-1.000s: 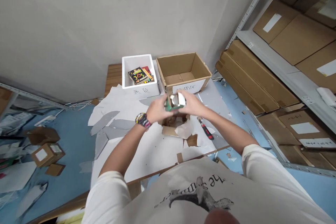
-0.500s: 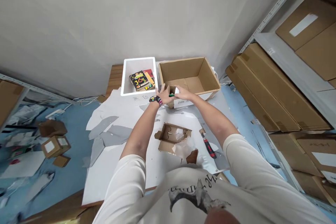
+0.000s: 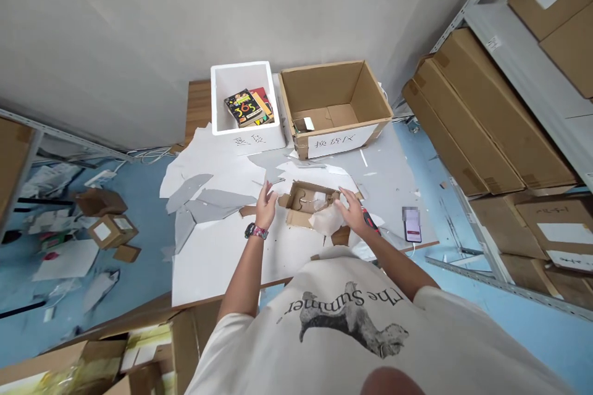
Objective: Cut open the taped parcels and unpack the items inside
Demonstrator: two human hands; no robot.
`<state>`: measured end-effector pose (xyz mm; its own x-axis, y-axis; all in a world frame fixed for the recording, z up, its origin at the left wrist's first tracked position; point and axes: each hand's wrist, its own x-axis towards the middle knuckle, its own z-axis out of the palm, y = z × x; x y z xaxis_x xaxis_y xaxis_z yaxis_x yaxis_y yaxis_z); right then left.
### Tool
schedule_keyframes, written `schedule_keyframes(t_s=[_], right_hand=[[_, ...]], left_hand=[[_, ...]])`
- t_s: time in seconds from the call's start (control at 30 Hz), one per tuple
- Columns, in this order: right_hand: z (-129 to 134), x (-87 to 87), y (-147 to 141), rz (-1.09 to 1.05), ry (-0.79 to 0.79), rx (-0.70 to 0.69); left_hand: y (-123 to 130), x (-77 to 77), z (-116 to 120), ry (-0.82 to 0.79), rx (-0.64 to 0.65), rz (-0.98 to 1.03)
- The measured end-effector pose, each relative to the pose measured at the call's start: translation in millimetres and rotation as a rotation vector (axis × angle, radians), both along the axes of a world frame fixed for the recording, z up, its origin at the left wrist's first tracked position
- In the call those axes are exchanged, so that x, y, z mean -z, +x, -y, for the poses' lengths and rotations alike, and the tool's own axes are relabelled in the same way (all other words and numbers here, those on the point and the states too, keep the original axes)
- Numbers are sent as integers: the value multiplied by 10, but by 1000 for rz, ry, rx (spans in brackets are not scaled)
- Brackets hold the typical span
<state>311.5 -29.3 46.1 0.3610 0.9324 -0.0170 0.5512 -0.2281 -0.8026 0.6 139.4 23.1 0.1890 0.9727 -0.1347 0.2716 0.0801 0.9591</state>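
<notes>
On the table a small opened cardboard box (image 3: 299,218) lies between my hands, crumpled translucent packing plastic (image 3: 323,222) spilling from its right side. My left hand (image 3: 265,206), with a watch at the wrist, holds nothing and has its fingers apart, just left of the box. Fingers spread, my right hand (image 3: 353,212) is at the box's right edge; I cannot tell if it touches. Partly under that hand lies a red and black utility knife (image 3: 370,222). A small item with a white face (image 3: 306,124) sits in the front left corner of the large carton (image 3: 345,136).
A white foam box (image 3: 248,141) with several books (image 3: 245,106) stands left of the carton. Torn grey and white sheets (image 3: 199,197) cover much of the table. A phone (image 3: 412,224) with a cable lies at the right edge. Shelves of cartons (image 3: 477,111) stand at the right.
Both hands have left the large carton's front left corner and come back toward me to the small box. A small item now lies loose in that corner. The view has tilted down.
</notes>
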Motion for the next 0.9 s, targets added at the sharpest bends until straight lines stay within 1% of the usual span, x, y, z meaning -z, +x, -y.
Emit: schedule_keyframes(t_s=[0.03, 0.07, 0.1, 0.13, 0.23, 0.27, 0.33, 0.43, 0.5, 0.57, 0.63, 0.7, 0.73, 0.8, 0.9], right_hand=[[191, 64, -50, -13, -17, 43], [305, 101, -86, -10, -16, 71], [347, 111, -110, 2, -4, 78], [330, 101, -123, 20, 15, 69], [120, 32, -140, 79, 28, 2], [61, 21, -154, 91, 2, -16], [29, 48, -212, 83, -92, -35], [167, 192, -355, -2, -229, -52], [288, 319, -449, -62, -243, -31], [358, 442, -510, -115, -221, 74], [357, 545, -528, -184, -218, 230], [304, 616, -507, -244, -244, 339], [269, 635, -488, -257, -258, 362], [200, 634, -444, -237, -287, 365], [144, 539, -395, -144, -340, 325]], left_hand=[[-31, 3, 91, 3, -13, -8], [-25, -22, 149, 33, -10, -33], [13, -69, 175, 81, 8, -66], [78, -129, 175, 140, 41, -100], [328, -284, 98, 295, 204, -172], [395, -298, 72, 317, 248, -193], [457, -249, 54, 300, 275, -253], [368, -31, 136, 161, 212, -326], [253, 136, 253, 99, 144, -322], [164, 268, 396, 68, 36, -272], [128, 343, 533, -6, -87, -225], [136, 356, 634, -110, -138, -233], [148, 340, 667, -146, -134, -256], [166, 270, 703, -168, -99, -309], [152, 111, 735, -132, -46, -332]])
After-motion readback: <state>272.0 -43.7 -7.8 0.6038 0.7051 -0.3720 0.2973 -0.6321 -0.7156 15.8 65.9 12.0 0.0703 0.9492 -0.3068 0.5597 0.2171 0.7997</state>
